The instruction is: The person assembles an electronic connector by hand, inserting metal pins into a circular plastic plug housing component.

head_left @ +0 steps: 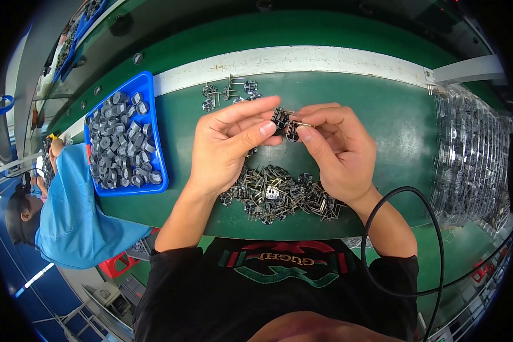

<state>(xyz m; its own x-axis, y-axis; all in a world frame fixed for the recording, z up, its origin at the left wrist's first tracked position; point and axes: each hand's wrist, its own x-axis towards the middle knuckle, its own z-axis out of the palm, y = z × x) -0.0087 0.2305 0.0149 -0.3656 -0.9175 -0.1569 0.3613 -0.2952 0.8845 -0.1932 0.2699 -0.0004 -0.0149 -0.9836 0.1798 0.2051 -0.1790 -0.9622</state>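
My left hand (225,142) pinches a small dark part with a thin metal pin (280,118) between thumb and fingers. Close by on the right, my right hand (345,145) grips a similar pinned part (292,133) by its pin, with thumb and forefinger. The two parts almost meet; whether they touch I cannot tell. Below my hands lies a heap of the same dark parts with metal pins (268,194) on the green tabletop (404,154). Several more pinned parts (210,97) are scattered beyond my left hand, some of them hidden by it.
A blue tray (132,192) full of grey round caps (119,139) stands at the left. Stacked clear plastic trays (467,154) fill the right end. A white rail (302,58) runs along the back. One black cable (442,256) loops near my right arm. A co-worker in blue (80,211) sits left.
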